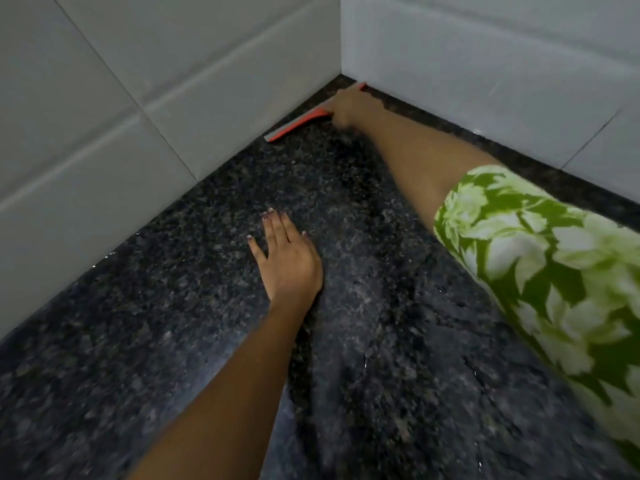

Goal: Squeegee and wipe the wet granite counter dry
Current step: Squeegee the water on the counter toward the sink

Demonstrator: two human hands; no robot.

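Against the corner tiles, right hand grips squeegee

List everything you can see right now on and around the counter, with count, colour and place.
granite counter: one, dark speckled grey-black, fills the lower view; wet streaks and droplets toward the right
squeegee: one, red with a grey blade edge, at the far corner where the walls meet
tiled walls: two, white, meeting at the far corner behind the counter
sleeve: one, green with a white floral print, on the right arm
left hand: one, flat and open on the counter, mid-view
right hand: one, closed on the squeegee at the corner
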